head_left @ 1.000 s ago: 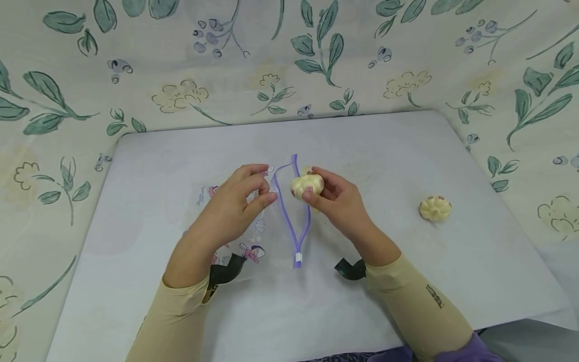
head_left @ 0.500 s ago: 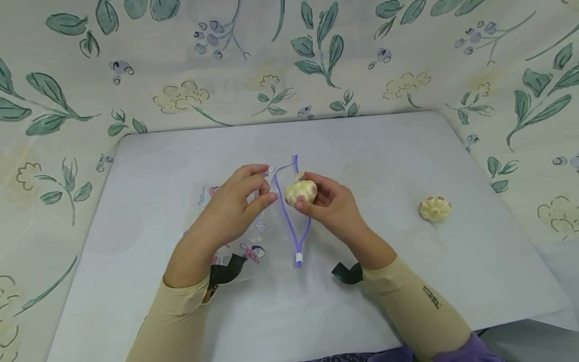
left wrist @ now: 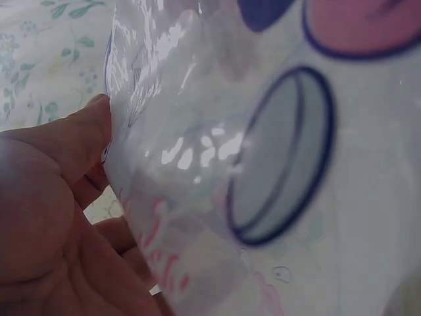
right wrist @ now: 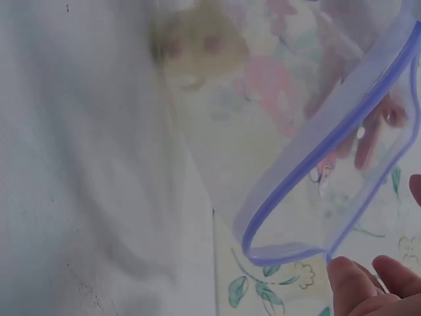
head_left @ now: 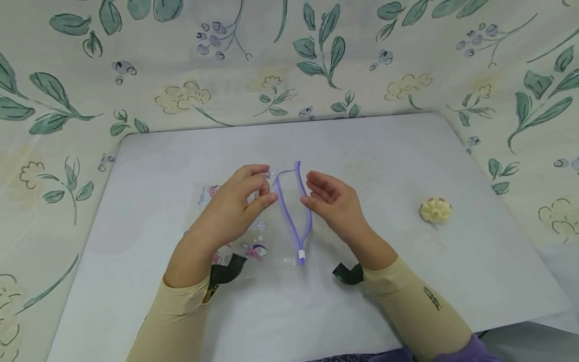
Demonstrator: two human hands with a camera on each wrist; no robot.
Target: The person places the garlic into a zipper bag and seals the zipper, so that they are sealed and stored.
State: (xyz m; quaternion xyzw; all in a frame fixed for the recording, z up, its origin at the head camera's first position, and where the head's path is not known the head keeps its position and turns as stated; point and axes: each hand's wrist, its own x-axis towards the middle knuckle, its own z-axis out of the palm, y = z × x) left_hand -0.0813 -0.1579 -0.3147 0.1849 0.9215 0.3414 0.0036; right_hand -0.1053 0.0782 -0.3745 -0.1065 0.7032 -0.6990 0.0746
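A clear zip bag point(head_left: 256, 251) with pink cartoon prints stands over the white table, its purple zip strip point(head_left: 309, 221) spread into a gap. My left hand point(head_left: 230, 206) pinches the bag's far side near the mouth; the left wrist view shows the thumb against the plastic. My right hand point(head_left: 334, 203) is just right of the mouth, fingers loosely extended and holding nothing. Through the plastic, the right wrist view gives a blurred yellowish garlic bulb point(right wrist: 204, 43) low in the bag. Another garlic bulb point(head_left: 436, 209) lies on the table to the right.
The white table point(head_left: 384, 151) ends at a floral-patterned cloth point(head_left: 253, 65) behind and at both sides. Dark straps point(head_left: 348, 274) show at the wrists, below beige sleeves point(head_left: 416, 301).
My right hand moved left over the bag's mouth with a garlic bulb and let go of it. The bulb has left the hand; the mouth shifted slightly. My left hand stayed put.
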